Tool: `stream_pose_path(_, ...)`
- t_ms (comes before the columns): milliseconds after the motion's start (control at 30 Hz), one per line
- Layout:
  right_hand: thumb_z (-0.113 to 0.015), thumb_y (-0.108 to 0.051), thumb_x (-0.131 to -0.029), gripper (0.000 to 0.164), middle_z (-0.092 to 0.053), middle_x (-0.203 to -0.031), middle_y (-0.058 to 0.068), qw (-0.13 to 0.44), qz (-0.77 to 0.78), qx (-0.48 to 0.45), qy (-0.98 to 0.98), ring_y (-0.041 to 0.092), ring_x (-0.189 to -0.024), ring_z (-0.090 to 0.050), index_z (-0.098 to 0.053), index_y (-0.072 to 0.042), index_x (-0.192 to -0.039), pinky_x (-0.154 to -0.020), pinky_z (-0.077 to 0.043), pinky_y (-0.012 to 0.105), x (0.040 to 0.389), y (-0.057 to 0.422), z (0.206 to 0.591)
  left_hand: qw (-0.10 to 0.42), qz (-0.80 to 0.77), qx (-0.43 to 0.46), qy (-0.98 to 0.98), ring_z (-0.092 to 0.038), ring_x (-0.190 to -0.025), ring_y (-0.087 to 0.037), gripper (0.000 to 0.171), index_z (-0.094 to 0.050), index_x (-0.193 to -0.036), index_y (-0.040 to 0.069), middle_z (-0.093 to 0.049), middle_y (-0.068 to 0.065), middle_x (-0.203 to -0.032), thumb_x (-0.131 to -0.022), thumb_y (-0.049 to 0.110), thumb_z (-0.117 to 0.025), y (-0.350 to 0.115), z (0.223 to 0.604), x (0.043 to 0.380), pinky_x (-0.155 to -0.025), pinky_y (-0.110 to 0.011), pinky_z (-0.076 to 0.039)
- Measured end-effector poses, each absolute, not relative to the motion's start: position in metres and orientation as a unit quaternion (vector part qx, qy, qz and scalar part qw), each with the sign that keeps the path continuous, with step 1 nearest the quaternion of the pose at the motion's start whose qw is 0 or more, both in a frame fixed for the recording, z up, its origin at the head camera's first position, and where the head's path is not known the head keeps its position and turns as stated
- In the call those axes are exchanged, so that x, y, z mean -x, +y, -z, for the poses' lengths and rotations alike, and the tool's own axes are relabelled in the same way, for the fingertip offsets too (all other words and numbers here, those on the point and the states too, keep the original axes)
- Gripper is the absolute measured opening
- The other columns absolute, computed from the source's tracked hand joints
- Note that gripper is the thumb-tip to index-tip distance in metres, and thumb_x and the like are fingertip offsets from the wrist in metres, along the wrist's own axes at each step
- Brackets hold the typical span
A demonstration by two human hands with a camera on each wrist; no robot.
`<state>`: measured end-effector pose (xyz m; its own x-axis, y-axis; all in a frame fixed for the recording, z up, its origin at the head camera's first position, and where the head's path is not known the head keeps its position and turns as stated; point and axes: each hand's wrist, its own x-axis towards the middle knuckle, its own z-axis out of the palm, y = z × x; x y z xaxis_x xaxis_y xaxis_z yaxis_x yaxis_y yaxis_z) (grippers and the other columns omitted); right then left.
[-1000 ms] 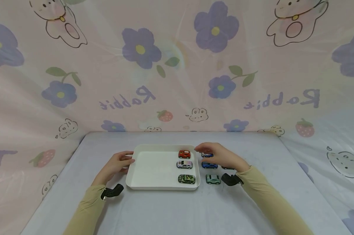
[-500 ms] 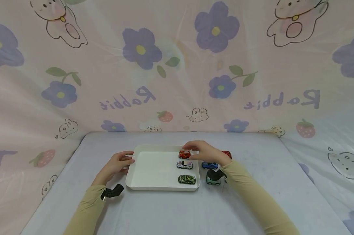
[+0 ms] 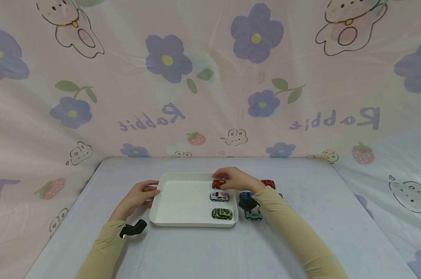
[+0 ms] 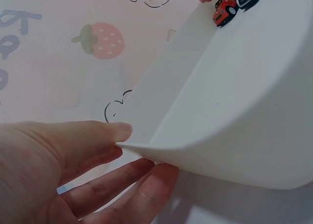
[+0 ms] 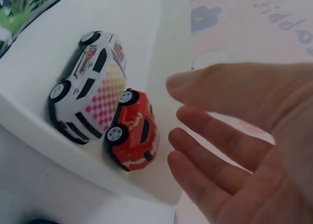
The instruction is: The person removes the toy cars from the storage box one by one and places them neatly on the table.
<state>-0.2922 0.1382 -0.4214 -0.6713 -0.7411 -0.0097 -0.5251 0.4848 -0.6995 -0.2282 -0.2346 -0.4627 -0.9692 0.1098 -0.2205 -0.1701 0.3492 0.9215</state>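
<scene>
My left hand [image 3: 138, 197] pinches the left rim of a white tray [image 3: 182, 201], thumb on top and fingers beneath, as the left wrist view shows. At the tray's far right corner, my right hand [image 3: 239, 180] hovers by a red toy car [image 5: 133, 136], its thumb and fingers spread and holding nothing. Beside the red car stands a white toy car [image 5: 90, 92] with a pink and yellow checked roof. Nearer the tray's front edge is a green camouflage toy car [image 3: 222, 213]. These three cars form a column along the tray's right side.
Right of the tray, a blue toy car [image 3: 246, 195], a pale green toy car [image 3: 253, 214] and a red toy car with black spots [image 3: 268, 183] stand on the white-covered table [image 3: 196, 252]. My right forearm partly covers this group. A patterned curtain [image 3: 210, 85] rises behind.
My right hand has moved left from the cars beside the tray to the red car in the tray's far corner. The left hand and the tray have stayed put.
</scene>
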Motion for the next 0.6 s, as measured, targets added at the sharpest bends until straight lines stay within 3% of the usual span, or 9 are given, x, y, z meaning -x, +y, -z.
stream_pose_path(233,-0.065,0.007,-0.084,0.045,-0.057,-0.129,0.018,0.173,0.330,0.354,0.858,0.030,-0.123,-0.051,-0.054,0.006,-0.128,-0.101,-0.041,0.040,0.2944,0.1313,0.4203,0.126,-0.572,0.012,0.810,-0.063,-0.101,-0.031,0.055,-0.041,-0.141,-0.001,-0.055,-0.026,-0.125,-0.093,0.015,-0.064,-0.2341,0.4597,0.2263,-0.071,-0.035,-0.056)
stream_pose_path(600,-0.064,0.008,-0.083,0.044,-0.060,-0.124,0.014,0.174,0.298,0.354,0.869,0.027,-0.115,-0.055,-0.056,0.004,-0.126,-0.097,-0.045,0.039,0.2980,0.1270,0.4244,0.125,-0.566,0.024,0.815,-0.065,-0.097,-0.025,0.056,-0.044,-0.140,0.003,-0.059,-0.021,-0.122,-0.091,0.018,-0.067,-0.2367,0.4648,0.2303,-0.071,-0.033,-0.056)
